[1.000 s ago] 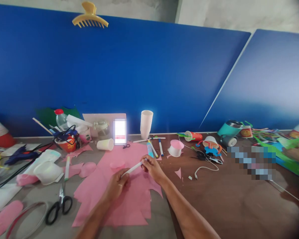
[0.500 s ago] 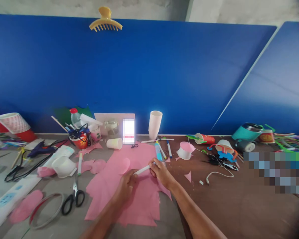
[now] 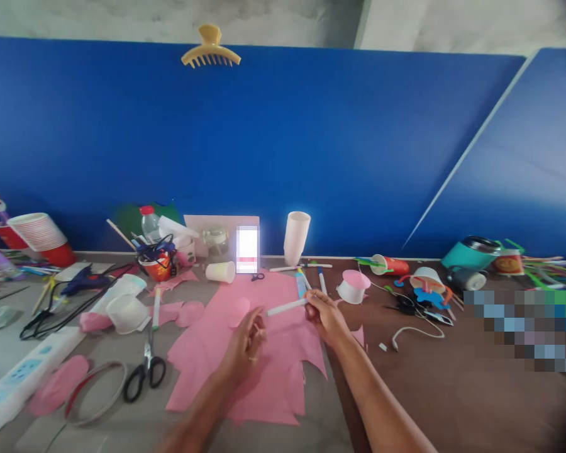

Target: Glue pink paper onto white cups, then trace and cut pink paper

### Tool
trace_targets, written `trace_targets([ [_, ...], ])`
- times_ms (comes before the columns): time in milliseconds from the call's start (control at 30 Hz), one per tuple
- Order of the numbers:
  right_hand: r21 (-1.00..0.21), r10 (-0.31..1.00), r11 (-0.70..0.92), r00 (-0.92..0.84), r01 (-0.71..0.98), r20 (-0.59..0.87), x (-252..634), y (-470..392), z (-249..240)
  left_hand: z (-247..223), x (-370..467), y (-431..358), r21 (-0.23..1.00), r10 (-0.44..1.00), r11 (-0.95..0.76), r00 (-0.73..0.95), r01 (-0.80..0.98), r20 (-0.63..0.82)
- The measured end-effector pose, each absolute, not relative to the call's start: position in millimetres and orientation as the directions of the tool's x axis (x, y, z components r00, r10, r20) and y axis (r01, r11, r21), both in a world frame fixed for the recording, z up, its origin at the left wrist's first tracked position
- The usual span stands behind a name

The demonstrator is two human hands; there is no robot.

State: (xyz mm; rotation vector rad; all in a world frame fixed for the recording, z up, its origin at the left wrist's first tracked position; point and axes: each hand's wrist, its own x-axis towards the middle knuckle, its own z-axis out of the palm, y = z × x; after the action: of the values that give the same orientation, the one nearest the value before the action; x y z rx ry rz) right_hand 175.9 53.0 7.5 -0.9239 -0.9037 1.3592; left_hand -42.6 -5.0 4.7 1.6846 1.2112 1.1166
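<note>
My right hand [image 3: 324,314] pinches one end of a slim white marker pen [image 3: 287,307], which points left and slightly down above the pink paper [image 3: 268,371]. My left hand [image 3: 249,336] hovers just left of the pen's free end, apart from it, fingers loosely bent and nothing visible between them. Under both hands, the large pink sheet has ragged cut edges. A pink paper disc [image 3: 239,311] lies on it behind my left hand. Beyond my right hand are several more markers [image 3: 321,280] and a white paper cup with a pink top [image 3: 353,287].
Scissors [image 3: 146,371], a tape-like ring [image 3: 97,393] and a power strip [image 3: 21,374] lie on the left. A lit phone [image 3: 248,248] and a tall white cup [image 3: 297,239] stand at the back. A white cable [image 3: 417,330] and teal container [image 3: 471,253] are on the right.
My left hand has let go of the marker pen. My right hand has drawn it to the right and slightly up. The view has shifted a little.
</note>
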Motion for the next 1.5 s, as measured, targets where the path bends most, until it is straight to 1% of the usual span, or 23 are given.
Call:
trace_targets([
  [33,-0.917,0.998,0.029,0.069,-0.397,0.002,179.8,56.0,6.8,4.8,-45.9,-3.1,0.888,0.955,-0.297,0.125,0.351,0.27],
  [100,-0.92,0.989,0.075,0.145,-0.384,0.02,181.6,59.8,4.7,2.1,-54.6,4.4,0.785,0.899,-0.361,-0.035,0.504,0.436],
  [167,-0.933,0.983,0.102,0.178,-0.346,0.041,174.6,59.9,1.2,-5.7,-64.2,15.5,0.668,0.824,-0.35,-0.123,0.657,0.553],
  [200,-0.943,0.984,0.104,0.173,-0.317,0.051,168.7,58.4,-0.9,-11.0,-68.8,21.3,0.61,0.793,-0.338,-0.132,0.717,0.595],
  [267,-0.963,0.988,0.101,0.139,-0.249,0.067,155.9,53.2,-4.7,-22.7,-75.9,30.5,0.506,0.79,-0.273,-0.11,0.818,0.604],
  [300,-0.979,0.988,0.12,0.115,-0.164,0.102,150.9,50.1,-6.1,-28.0,-78.2,33.3,0.458,0.804,-0.252,-0.078,0.852,0.589],
  [333,-0.981,0.978,0.189,0.084,0.03,0.191,147.7,47.2,-7.0,-32.3,-79.5,34.9,0.414,0.818,-0.228,-0.057,0.881,0.572],
  [367,-0.943,0.959,0.252,0.071,0.217,0.273,146.7,45.0,-7.3,-35.6,-79.9,35.3,0.377,0.833,-0.204,-0.042,0.904,0.552],
  [433,-0.754,0.912,0.309,0.044,0.579,0.408,150.8,43.7,-6.8,-38.3,-78.6,34.1,0.318,0.858,-0.157,-0.03,0.935,0.513],
  [500,-0.589,0.888,0.259,0.052,0.765,0.458,159.7,46.0,-6.3,-37.3,-76.1,32.0,0.281,0.877,-0.125,-0.027,0.951,0.48],
  [567,-0.518,0.888,0.217,0.054,0.828,0.457,167.8,49.8,-7.4,-35.1,-74.2,30.6,0.261,0.89,-0.115,-0.018,0.958,0.457],
  [700,-0.45,0.907,0.171,0.039,0.877,0.42,171.3,54.3,-14.8,-34.2,-73.2,29.7,0.257,0.9,-0.116,-0.008,0.959,0.436],
  [800,-0.393,0.906,0.126,0.055,0.911,0.419,169.3,55.6,-19.8,-35.8,-73.7,30.1,0.282,0.896,-0.136,-0.004,0.95,0.445],
  [867,-0.448,0.885,0.117,0.111,0.886,0.451,170.3,56.4,-20.3,-34.8,-73.9,31.0,0.321,0.878,-0.164,-0.01,0.933,0.478],
  [933,-0.598,0.85,0.132,0.22,0.791,0.478,172.9,57.2,-17.7,-30.2,-73.8,31.6,0.387,0.837,-0.226,-0.025,0.894,0.546],
  [1000,-0.795,0.826,0.187,0.345,0.577,0.445,174.6,57.5,-12.5,-22.4,-73.0,30.2,0.463,0.788,-0.319,-0.041,0.827,0.614],
  [1067,-0.936,0.853,0.254,0.401,0.243,0.335,173.5,56.7,-6.0,-13.3,-71.1,25.9,0.519,0.755,-0.407,-0.043,0.751,0.655],
  [1133,-0.962,0.914,0.262,0.34,-0.079,0.221,169.1,54.3,0.1,-6.0,-68.0,19.8,0.533,0.735,-0.472,-0.019,0.702,0.677],
  [1200,-0.942,0.959,0.218,0.236,-0.255,0.157,162.6,50.3,4.8,-2.6,-64.2,14.0,0.51,0.724,-0.536,0.055,0.672,0.688],
  [1267,-0.938,0.981,0.168,0.149,-0.303,0.127,155.5,45.1,7.7,-3.4,-60.4,9.9,0.475,0.717,-0.598,0.165,0.646,0.677],
  [1367,-0.941,0.993,0.118,0.057,-0.318,0.105,145.7,37.4,9.6,-8.3,-55.9,7.2,0.409,0.697,-0.659,0.307,0.632,0.648],
  [1433,-0.939,0.994,0.107,0.016,-0.326,0.108,140.8,33.9,9.8,-10.7,-53.5,6.5,0.369,0.686,-0.67,0.347,0.645,0.639],
  [1500,-0.936,0.993,0.111,-0.006,-0.333,0.12,137.9,32.3,9.7,-10.8,-51.5,5.8,0.364,0.692,-0.662,0.349,0.655,0.631],
])
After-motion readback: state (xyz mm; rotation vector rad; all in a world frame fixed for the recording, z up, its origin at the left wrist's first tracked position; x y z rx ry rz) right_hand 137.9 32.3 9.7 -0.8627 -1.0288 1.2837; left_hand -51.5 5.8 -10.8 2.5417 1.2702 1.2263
